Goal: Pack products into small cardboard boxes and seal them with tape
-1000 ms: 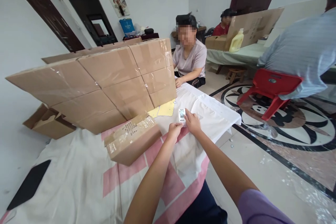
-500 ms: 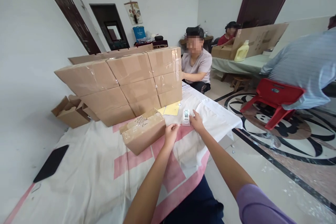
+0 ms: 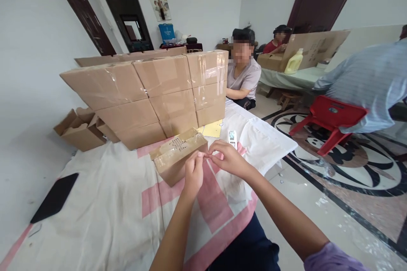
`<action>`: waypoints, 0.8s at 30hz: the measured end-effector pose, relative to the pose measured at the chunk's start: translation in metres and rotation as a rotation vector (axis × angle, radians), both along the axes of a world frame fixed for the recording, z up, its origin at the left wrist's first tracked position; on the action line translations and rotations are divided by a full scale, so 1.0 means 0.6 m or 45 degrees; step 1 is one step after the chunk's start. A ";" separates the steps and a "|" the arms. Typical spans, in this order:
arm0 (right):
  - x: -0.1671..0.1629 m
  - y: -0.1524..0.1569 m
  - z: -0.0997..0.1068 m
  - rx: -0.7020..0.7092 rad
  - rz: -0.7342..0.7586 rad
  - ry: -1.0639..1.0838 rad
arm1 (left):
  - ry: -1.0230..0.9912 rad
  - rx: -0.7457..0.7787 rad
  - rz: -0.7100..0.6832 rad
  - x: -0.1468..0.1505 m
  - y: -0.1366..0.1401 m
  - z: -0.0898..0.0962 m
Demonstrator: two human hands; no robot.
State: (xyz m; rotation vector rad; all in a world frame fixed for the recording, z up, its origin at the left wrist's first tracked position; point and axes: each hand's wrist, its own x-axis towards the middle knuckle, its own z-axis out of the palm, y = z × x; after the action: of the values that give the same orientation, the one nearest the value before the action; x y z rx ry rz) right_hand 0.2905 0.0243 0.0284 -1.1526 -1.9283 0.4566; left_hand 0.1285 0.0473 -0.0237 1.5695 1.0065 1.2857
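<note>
While the left hand (image 3: pixel 193 170) and right hand (image 3: pixel 227 157) met near the centre of the frame, the fingers of both were bent, tips together; whether those 2 hands gripped anything small, I could not tell. Just beyond the right hand, right of centre, a small white box (image 3: pixel 232 136) with a greenish panel rested on the pink-and-white cloth (image 3: pixel 121 203). A taped cardboard carton (image 3: pixel 173 164) sat beside the left hand, before stacked cartons (image 3: pixel 159 89).

We face white walls (image 3: pixel 203 4) and a dark doorway (image 3: pixel 117 15), with a red chair (image 3: pixel 337 111) on the panda-patterned floor (image 3: pixel 346 156).
</note>
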 end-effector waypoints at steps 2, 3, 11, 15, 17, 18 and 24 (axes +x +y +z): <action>-0.013 0.001 0.014 0.099 -0.022 -0.143 | 0.086 0.002 0.133 -0.015 -0.001 -0.002; -0.017 0.004 0.022 0.144 -0.026 -0.157 | 0.163 0.016 0.237 -0.025 -0.003 -0.001; -0.063 0.093 0.097 -0.120 0.170 0.057 | 0.248 0.538 0.818 -0.135 -0.024 0.032; -0.106 0.154 0.092 -0.260 0.352 -0.203 | 0.316 0.698 0.967 -0.166 0.001 0.031; -0.122 0.173 0.084 -0.265 0.400 -0.360 | 0.434 0.782 1.000 -0.174 0.016 0.023; -0.129 0.179 0.080 -0.262 0.415 -0.430 | 0.483 0.813 1.007 -0.178 0.023 0.020; -0.148 0.206 0.068 -0.261 0.438 -0.626 | 0.674 0.897 0.856 -0.188 0.050 0.023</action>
State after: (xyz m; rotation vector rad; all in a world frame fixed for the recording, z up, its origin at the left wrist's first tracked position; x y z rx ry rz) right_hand 0.2015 0.1479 0.0695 -1.1370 -2.5783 0.6062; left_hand 0.0158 0.0770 -0.0100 2.2943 1.6187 1.8643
